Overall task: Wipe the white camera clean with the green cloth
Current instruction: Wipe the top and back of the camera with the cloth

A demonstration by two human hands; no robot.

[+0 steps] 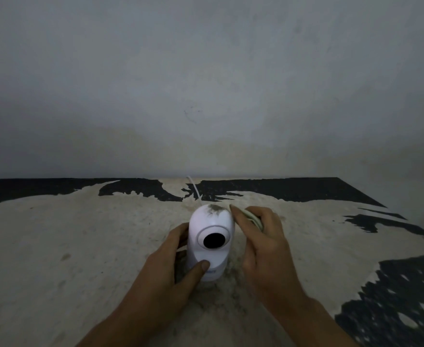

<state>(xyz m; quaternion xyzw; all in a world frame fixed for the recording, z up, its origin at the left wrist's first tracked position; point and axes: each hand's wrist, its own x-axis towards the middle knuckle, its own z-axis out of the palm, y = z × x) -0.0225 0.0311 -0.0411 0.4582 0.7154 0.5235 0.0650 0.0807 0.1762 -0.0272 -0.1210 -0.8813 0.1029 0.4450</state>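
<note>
Green cloth (253,219) — mostly hidden — bunched in right hand (263,244); left hand (173,261) grips camera (209,241).

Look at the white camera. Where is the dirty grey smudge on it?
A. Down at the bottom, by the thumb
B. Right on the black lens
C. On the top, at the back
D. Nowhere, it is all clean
C: the dark smudge sits on top of the white camera, toward the back, beside the right hand with the green cloth; the lens and lower body look clean.
</note>
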